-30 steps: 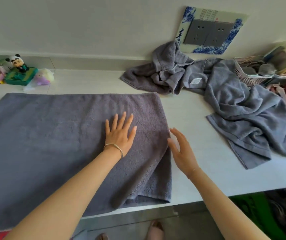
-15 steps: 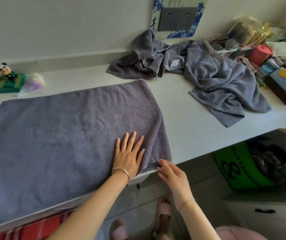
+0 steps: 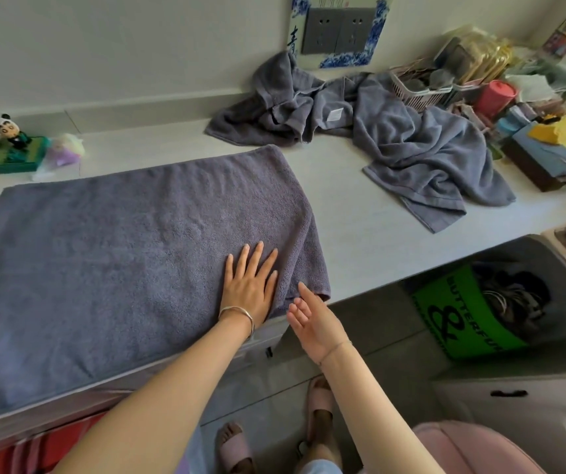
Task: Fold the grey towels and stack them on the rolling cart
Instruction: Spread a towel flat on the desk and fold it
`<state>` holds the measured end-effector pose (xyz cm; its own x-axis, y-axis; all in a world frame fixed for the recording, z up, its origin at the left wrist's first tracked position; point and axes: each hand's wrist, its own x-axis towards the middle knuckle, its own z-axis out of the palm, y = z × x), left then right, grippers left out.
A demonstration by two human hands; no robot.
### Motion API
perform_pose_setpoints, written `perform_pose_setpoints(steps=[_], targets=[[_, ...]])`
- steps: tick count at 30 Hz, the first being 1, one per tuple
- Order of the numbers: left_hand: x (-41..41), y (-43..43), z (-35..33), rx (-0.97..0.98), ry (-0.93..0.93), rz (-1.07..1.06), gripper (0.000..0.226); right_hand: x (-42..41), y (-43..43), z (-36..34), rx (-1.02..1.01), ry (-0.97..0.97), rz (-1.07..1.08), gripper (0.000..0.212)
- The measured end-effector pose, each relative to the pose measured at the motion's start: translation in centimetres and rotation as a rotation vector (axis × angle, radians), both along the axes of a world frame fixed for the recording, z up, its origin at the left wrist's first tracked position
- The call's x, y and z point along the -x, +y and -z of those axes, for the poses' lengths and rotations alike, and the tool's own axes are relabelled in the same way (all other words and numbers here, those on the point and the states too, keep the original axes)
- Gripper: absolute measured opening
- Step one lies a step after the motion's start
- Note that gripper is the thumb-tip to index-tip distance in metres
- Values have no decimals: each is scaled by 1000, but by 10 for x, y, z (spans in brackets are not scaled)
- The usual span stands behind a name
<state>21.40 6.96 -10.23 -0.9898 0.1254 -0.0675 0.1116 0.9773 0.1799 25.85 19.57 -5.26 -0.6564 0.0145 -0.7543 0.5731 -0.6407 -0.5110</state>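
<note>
On counter (image 3: 360, 217): flat grey towel (image 3: 120, 268) spread along front edge, left to centre. Heap of crumpled grey towels (image 3: 411, 155) at back edge, right of centre. On flat towel's front right corner: left hand (image 3: 249, 289) pressed flat, fingers straight, spread. Just beside that corner, off the front edge: right hand (image 3: 312, 318), fingers straight, holding nothing.

On my worktop (image 3: 360, 217) the spread towel (image 3: 120, 268) lies left of centre, its near edge at the front lip; my left grip (image 3: 249, 285) rests flat on its near right part; my right grip (image 3: 312, 319) hangs just beside that corner, off the front edge; the crumpled towels (image 3: 411, 148) lie behind and right, below the wall socket plate (image 3: 339, 29); a panda figurine (image 3: 7, 130) stands back left; a basket (image 3: 418, 88) sits behind the heap's right side.
</note>
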Motion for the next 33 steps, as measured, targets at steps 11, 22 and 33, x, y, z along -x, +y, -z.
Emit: perform_pose_setpoints(steps=[11,22,33], targets=[[1,2,8,3,44,24,54,-12,61,25,-451,-80,234,11],[4,3,10,-4,33,-42,64,80,13,46,-1696,806,-960,47],[32,-16,3,-11,-96,-232,61,116,64,44,-1621,464,-744,58]])
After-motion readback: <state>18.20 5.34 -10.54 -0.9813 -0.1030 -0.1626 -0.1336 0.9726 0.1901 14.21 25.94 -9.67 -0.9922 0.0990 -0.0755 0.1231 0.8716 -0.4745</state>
